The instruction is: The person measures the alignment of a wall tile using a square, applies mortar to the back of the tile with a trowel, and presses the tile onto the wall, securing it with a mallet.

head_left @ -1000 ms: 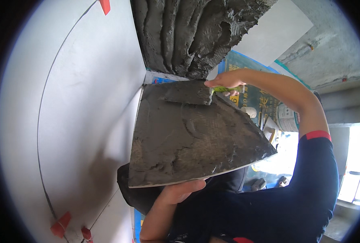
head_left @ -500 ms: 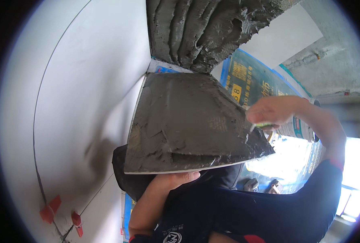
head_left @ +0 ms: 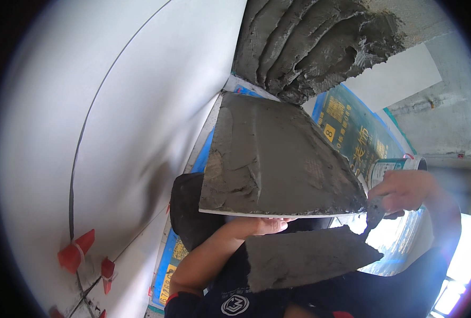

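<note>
A tile coated with grey mortar [head_left: 283, 153] fills the middle, its white edge showing along the bottom. My left hand [head_left: 262, 226] supports it from underneath, thumb at the lower edge, other fingers mostly hidden. My right hand [head_left: 400, 191] is closed on a trowel handle at the tile's lower right corner. The trowel's wide blade [head_left: 309, 257], covered in mortar, hangs below the tile, over my dark clothing. Thick mortar [head_left: 304, 37] in curved ridges covers the surface above the tile.
A white tiled wall [head_left: 119, 132] with red levelling wedges [head_left: 76, 249] stands at left. A green printed sheet with blue edges [head_left: 347, 127] lies beyond the tile, near a bucket [head_left: 384, 168]. A loose white tile [head_left: 394, 74] and bare concrete [head_left: 437, 106] appear upper right.
The trowel has moved from the tile's upper part down and right, off its surface to below it. The tile's coating looks smoother down the middle. The view has shifted.
</note>
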